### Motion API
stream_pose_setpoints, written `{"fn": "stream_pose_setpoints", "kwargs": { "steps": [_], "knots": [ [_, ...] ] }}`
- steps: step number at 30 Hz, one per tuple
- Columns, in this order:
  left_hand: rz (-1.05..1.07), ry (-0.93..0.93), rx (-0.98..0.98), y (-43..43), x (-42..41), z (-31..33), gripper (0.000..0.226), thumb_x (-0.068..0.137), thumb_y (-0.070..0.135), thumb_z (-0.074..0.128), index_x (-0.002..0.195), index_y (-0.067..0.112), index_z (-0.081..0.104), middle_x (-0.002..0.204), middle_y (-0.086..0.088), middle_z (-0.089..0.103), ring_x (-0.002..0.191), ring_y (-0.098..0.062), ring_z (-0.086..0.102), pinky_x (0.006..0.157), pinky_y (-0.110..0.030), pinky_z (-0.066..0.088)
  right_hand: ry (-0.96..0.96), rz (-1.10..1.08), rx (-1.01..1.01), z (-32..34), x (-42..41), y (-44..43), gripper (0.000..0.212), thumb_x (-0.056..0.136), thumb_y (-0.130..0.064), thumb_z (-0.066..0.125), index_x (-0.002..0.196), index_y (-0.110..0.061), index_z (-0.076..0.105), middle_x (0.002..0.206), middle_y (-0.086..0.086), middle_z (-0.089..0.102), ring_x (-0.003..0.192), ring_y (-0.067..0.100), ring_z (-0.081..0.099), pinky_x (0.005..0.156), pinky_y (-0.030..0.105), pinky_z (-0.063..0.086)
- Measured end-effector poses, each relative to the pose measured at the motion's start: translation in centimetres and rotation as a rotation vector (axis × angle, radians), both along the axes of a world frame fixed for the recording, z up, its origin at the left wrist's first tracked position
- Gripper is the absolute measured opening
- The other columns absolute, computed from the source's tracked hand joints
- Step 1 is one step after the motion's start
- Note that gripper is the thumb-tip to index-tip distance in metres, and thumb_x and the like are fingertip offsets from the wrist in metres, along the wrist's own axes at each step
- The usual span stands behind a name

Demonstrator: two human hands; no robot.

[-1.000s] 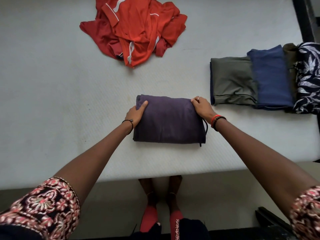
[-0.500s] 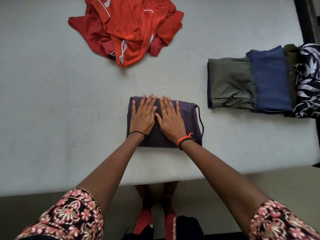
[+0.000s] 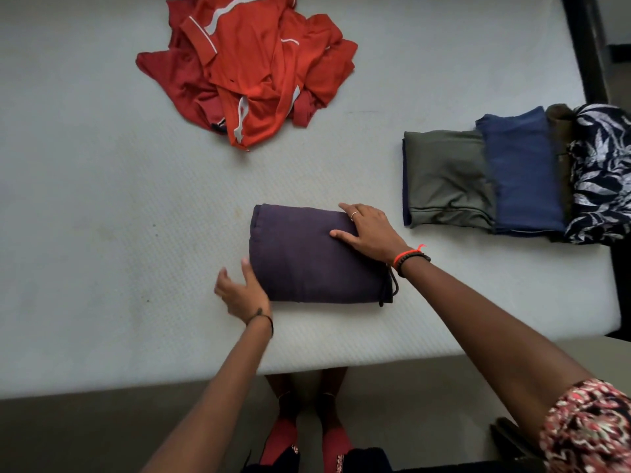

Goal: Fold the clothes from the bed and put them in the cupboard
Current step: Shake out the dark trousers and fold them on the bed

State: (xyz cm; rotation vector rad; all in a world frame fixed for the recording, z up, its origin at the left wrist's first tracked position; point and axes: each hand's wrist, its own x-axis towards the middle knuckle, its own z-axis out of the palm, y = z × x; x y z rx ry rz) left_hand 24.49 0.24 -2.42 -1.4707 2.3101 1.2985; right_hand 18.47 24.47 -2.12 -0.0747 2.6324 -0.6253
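**Garment folded, lying on bed under right hand**

Purple garment [image 3: 317, 254] is folded into a compact rectangle and lies flat on the pale mattress [image 3: 102, 233], near its front edge and roughly central. A dark drawstring [image 3: 392, 289] trails from its near right corner.

Right hand [image 3: 370, 230]: laid on the far right corner of the purple garment. The thumb is stretched across the top and a ringed finger runs straight along the far edge. It is released, pressing rather than grasping, and the remaining fingers are hidden behind the hand.

Left hand [image 3: 242, 291]: at the near left corner of the garment and motion-blurred. The fingers are loosely spread and hold nothing. Whether the thumb touches the left edge cannot be told.

Red garments [image 3: 252, 70] lie unfolded in a crumpled heap at the far side of the mattress, well apart from the purple one.

To the right sits a row of folded, overlapping items:
- olive piece [image 3: 447, 179]
- blue piece [image 3: 522, 172], partly over the olive piece
- dark leaf-print piece [image 3: 601, 175] at the mattress's right edge
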Motion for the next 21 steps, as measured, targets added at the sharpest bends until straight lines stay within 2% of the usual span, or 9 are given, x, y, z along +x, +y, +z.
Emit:
{"fn": "stream_pose_setpoints", "kwargs": {
  "steps": [2, 3, 5, 7, 9, 11, 14, 18, 21],
  "knots": [
    [0.179, -0.003, 0.150, 1.3, 2.8, 0.5, 0.057, 0.090, 0.046, 0.055, 0.114, -0.006, 0.057, 0.114, -0.018, 0.059, 0.100, -0.030, 0.058, 0.091, -0.046, 0.043, -0.029, 0.003, -0.069, 0.5, -0.7, -0.1, 0.079, 0.083, -0.066, 0.052, 0.145, -0.020, 0.034, 0.137, 0.005, 0.047, 0.127, 0.023, 0.042, 0.112, 0.038, 0.025],
    [0.223, -0.001, 0.275, 2.2, 4.0, 0.8, 0.052, 0.089, 0.046, 0.055, 0.103, -0.004, 0.061, 0.098, -0.012, 0.062, 0.085, -0.024, 0.057, 0.081, -0.044, 0.046, -0.049, 0.003, -0.095, 0.8, -1.1, -0.4, 0.083, 0.080, -0.069, 0.054, 0.145, -0.022, 0.034, 0.137, 0.004, 0.047, 0.127, 0.022, 0.043, 0.112, 0.038, 0.027],
    [0.291, -0.005, 0.557, 4.1, 5.2, 1.5, 0.034, 0.089, 0.044, 0.057, 0.096, 0.012, 0.063, 0.090, 0.004, 0.061, 0.076, -0.010, 0.053, 0.070, -0.036, 0.046, -0.117, 0.000, -0.127, 0.8, -1.7, -0.8, 0.087, 0.076, -0.072, 0.056, 0.144, -0.023, 0.035, 0.139, 0.003, 0.047, 0.126, 0.021, 0.045, 0.110, 0.039, 0.032],
    [0.389, 0.050, 0.747, 5.7, 4.8, 1.9, 0.036, 0.085, 0.040, 0.065, 0.113, 0.018, 0.057, 0.106, 0.007, 0.064, 0.091, -0.007, 0.060, 0.079, -0.030, 0.048, -0.182, 0.000, -0.133, 0.6, -2.2, -1.3, 0.083, 0.075, -0.072, 0.057, 0.139, -0.023, 0.041, 0.136, 0.001, 0.050, 0.122, 0.020, 0.048, 0.104, 0.038, 0.038],
    [0.524, 0.129, 0.861, 6.7, 3.9, 1.9, 0.059, 0.079, 0.032, 0.073, 0.130, 0.019, 0.045, 0.121, 0.004, 0.061, 0.108, -0.013, 0.061, 0.092, -0.036, 0.050, -0.226, -0.008, -0.122, 0.4, -2.6, -1.5, 0.075, 0.073, -0.073, 0.058, 0.129, -0.023, 0.050, 0.124, 0.000, 0.055, 0.111, 0.019, 0.053, 0.094, 0.036, 0.043],
    [0.590, 0.168, 0.917, 7.0, 3.1, 2.0, 0.068, 0.076, 0.027, 0.077, 0.133, 0.020, 0.041, 0.125, 0.001, 0.060, 0.111, -0.016, 0.061, 0.096, -0.040, 0.049, -0.267, -0.031, -0.140, 0.3, -3.0, -1.6, 0.069, 0.072, -0.073, 0.059, 0.118, -0.022, 0.055, 0.114, -0.002, 0.059, 0.102, 0.018, 0.056, 0.088, 0.035, 0.045],
    [0.468, 0.228, 1.021, 6.3, 2.0, 2.3, 0.055, 0.080, 0.028, 0.072, 0.131, 0.018, 0.051, 0.127, -0.002, 0.062, 0.112, -0.018, 0.062, 0.096, -0.040, 0.049, -0.347, -0.112, -0.218, 0.5, -3.2, -1.6, 0.063, 0.072, -0.072, 0.061, 0.112, -0.024, 0.056, 0.109, -0.004, 0.063, 0.095, 0.015, 0.059, 0.085, 0.034, 0.047],
    [0.343, 0.232, 1.139, 5.0, -0.1, 4.0, 0.036, 0.089, 0.030, 0.059, 0.124, 0.019, 0.058, 0.119, -0.003, 0.067, 0.111, -0.019, 0.062, 0.096, -0.039, 0.048, -0.458, -0.292, -0.355, 1.0, -2.7, -1.5, 0.065, 0.070, -0.072, 0.063, 0.116, -0.028, 0.056, 0.114, -0.007, 0.062, 0.099, 0.013, 0.061, 0.087, 0.030, 0.046],
    [0.266, 0.214, 1.219, 3.4, -1.8, 5.6, 0.037, 0.091, 0.031, 0.055, 0.123, 0.014, 0.059, 0.119, -0.007, 0.066, 0.110, -0.023, 0.062, 0.097, -0.040, 0.047, -0.575, -0.433, -0.500, 1.8, -1.5, -1.8, 0.067, 0.065, -0.073, 0.067, 0.112, -0.026, 0.061, 0.112, -0.006, 0.067, 0.097, 0.013, 0.066, 0.091, 0.033, 0.051]
  ]
}}
